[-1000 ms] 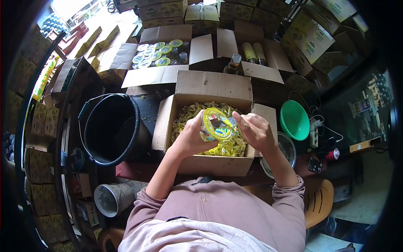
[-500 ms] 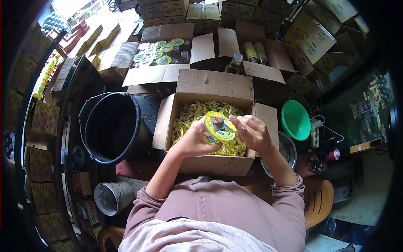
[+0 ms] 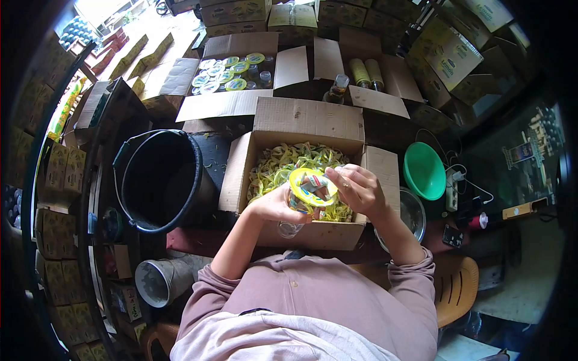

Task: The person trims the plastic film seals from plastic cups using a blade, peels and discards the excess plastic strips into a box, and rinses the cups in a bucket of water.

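Observation:
Over the open cardboard box (image 3: 308, 120), my left hand (image 3: 274, 207) is closed round a clear plastic cup (image 3: 290, 230) tilted toward me. A printed film lid with a yellow rim (image 3: 298, 180) covers its top, partly opened, with brownish and silvery pieces showing in the gap. My right hand (image 3: 364, 192) is at the lid's right edge, thumb and fingers pinched together; what lies between them is too small to make out. Yellow-green printed film strips (image 3: 271, 162) fill the box below both hands.
A black bucket (image 3: 195, 180) stands left of the box, a grey bucket (image 3: 162, 283) below it. To the right are a green bowl (image 3: 424, 171) and a clear bowl (image 3: 415, 219). Behind sit a carton of lidded cups (image 3: 226, 77), a glass bottle (image 3: 337, 90) and another carton (image 3: 379, 102).
The cup has tipped and turned in my left hand, so its clear base now shows below. The opening in the lid looks larger. My right hand stays at the rim.

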Available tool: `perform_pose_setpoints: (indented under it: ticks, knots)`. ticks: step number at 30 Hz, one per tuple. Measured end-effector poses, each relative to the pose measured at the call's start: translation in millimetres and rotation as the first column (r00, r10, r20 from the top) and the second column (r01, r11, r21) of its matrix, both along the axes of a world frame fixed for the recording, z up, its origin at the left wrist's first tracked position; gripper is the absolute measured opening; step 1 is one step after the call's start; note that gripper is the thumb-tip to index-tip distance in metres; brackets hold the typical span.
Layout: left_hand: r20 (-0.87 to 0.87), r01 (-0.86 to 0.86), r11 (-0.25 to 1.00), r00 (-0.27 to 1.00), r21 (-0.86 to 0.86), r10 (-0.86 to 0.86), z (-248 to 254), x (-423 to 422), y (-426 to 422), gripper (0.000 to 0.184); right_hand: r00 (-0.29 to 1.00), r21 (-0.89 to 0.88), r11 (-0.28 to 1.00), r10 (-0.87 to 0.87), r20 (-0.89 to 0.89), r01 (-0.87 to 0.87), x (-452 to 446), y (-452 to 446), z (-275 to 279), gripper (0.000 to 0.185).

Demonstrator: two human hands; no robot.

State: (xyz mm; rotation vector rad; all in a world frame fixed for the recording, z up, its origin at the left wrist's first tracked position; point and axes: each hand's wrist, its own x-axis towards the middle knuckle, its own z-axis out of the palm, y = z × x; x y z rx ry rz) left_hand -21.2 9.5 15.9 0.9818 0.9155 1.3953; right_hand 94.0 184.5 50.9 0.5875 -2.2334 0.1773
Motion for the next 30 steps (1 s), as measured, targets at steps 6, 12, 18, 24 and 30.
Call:
perform_pose_setpoints:
  ticks: [6,12,18,24,30]
  knots:
    - [0.156,0.201,0.978,0.966,0.053,-0.207,-3.6,-3.7,2.8,0.041,0.999,-0.033,0.998,0.044,-0.019,-0.044,-1.0,-3.2,-4.1,0.041]
    - [0.141,0.131,0.991,0.981,0.041,-0.135,4.6,-3.6,6.7,0.056,1.0,-0.051,0.999,0.002,-0.016,-0.003,-2.1,0.0,1.2,0.04]
    - [-0.29,-0.359,0.917,0.871,0.177,0.397,17.0,-4.2,8.2,0.07,0.995,0.019,0.995,-0.095,-0.033,0.096,-1.5,9.6,7.9,0.043]
    - [-0.575,-0.506,0.794,0.558,0.336,0.598,13.1,11.2,11.2,0.055,0.999,0.057,0.997,-0.053,-0.013,0.054,-3.0,6.3,8.8,0.047]
    - [-0.487,-0.459,0.855,0.705,0.242,0.516,16.4,11.9,10.3,0.036,0.996,0.074,0.993,-0.09,-0.007,0.091,2.1,7.2,4.4,0.042]
